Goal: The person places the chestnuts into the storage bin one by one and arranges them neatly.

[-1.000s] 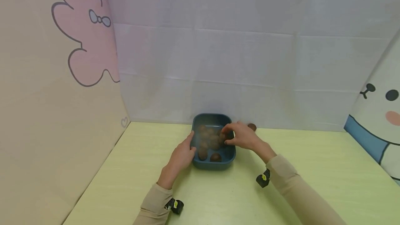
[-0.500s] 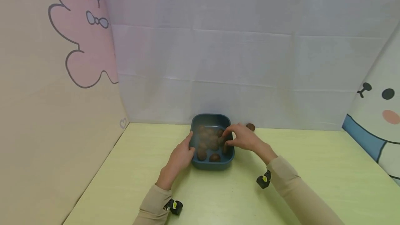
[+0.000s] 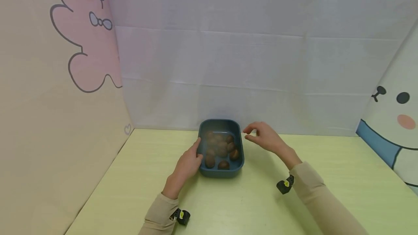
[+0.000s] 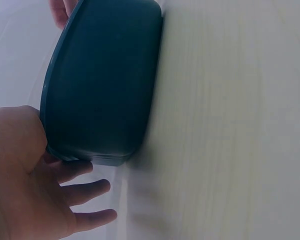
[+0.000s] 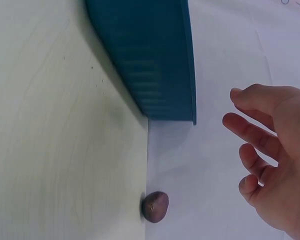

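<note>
A dark blue rectangular container (image 3: 220, 173) stands on the table near the back wall, holding several brown chestnuts (image 3: 234, 154). My left hand (image 3: 187, 164) grips its left rim, thumb at the edge; in the left wrist view the other fingers spread beside the container's end. Just right of the container, my right hand (image 3: 265, 137) hovers with fingers loosely bent and nothing between them. One chestnut (image 5: 155, 206) lies on the table by the wall in the right wrist view; in the head view the right hand hides it.
The pale yellow-green table (image 3: 228, 206) meets a white cloth wall (image 3: 209, 64) right behind the container. Cloth panels with cartoon animals close off the left and right sides. A small black camera is strapped to each wrist.
My right hand has let go of a chestnut in the container's right side and moved out over the rim to the right. The left hand keeps its hold on the rim.
</note>
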{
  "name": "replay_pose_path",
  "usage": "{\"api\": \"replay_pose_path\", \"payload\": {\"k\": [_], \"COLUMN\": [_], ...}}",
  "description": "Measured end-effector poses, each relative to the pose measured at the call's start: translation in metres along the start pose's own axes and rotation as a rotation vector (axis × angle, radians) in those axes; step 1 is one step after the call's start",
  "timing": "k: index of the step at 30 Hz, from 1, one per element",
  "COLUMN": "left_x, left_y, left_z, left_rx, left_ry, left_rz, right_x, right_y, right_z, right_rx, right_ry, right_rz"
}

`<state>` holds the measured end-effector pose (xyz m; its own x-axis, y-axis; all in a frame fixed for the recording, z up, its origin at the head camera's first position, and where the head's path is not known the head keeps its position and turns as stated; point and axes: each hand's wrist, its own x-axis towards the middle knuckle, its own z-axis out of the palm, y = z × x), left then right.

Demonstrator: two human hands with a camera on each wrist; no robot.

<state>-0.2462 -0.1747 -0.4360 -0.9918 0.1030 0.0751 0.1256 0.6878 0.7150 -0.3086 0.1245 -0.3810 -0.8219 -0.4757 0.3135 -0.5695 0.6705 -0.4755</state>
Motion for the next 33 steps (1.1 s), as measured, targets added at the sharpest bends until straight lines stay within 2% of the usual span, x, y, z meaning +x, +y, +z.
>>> {"api": "replay_pose_path", "payload": {"k": [6,12,17,24,33], "left_x": [0.001,0.000,-0.002,-0.001,0.000], "left_y": [0.002,0.002,0.000,0.000,0.002], "left_z": [0.000,0.001,0.002,0.000,0.001], "left_rx": [-0.003,-0.003,-0.003,0.006,0.002], "left_ry": [-0.006,-0.011,-0.011,0.008,-0.002], "left_rz": [0.002,0.000,-0.018,-0.014,-0.009], "right_x": [-0.005,-0.009,-0.010,-0.001,0.006], "right_y": [0.017,0.041,0.056,0.071,0.088], "right_z": [-0.005,-0.003,0.002,0.009,0.015], "right_rx": [0.042,0.023,0.021,-0.016,-0.070], "right_ry": [0.029,0.072,0.074,0.082,0.029], "right_rz": [0.076,0.164,0.213,0.213,0.216]}}
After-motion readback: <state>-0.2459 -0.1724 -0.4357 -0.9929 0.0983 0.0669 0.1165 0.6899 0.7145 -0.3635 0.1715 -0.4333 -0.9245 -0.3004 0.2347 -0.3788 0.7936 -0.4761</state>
